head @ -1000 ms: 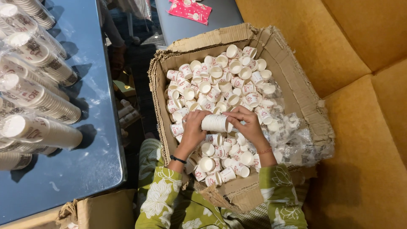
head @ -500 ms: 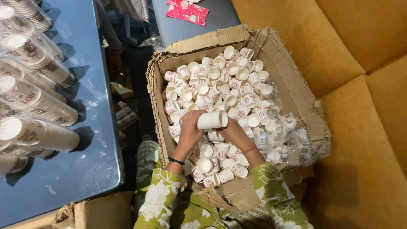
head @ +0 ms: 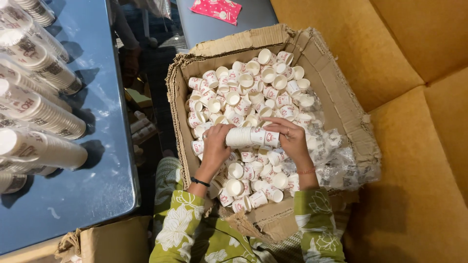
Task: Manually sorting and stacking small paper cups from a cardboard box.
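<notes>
The left hand (head: 216,146) is curled around the left end of a short stack of nested paper cups (head: 252,137), which lies on its side across the middle of the cardboard box (head: 336,92). The right hand (head: 291,139) clasps the stack's right end, fingers folded over the top and a ring showing on one finger. Both hands hold the stack just above the heap below. The stack is a smooth white tube, ribbed with close rims at its left part and printed in red at its right.

Under and around it, loose paper cups (head: 253,83) fill the box from wall to wall: small, white, red-marked, tumbled at every angle, many showing round open mouths. The box is brown corrugated card, its rim torn and frayed, the near edge crumpled against the person's lap. Crinkled clear plastic wrap (head: 341,165) spills over the box's right edge.

Green sleeves with pale flower print cover both forearms; a dark band circles the left wrist. At the left, long sleeves of stacked cups (head: 39,114) lie side by side on a glossy blue table (head: 97,195). Mustard-yellow cushions (head: 419,146) with coarse weave flank the box on the right.
</notes>
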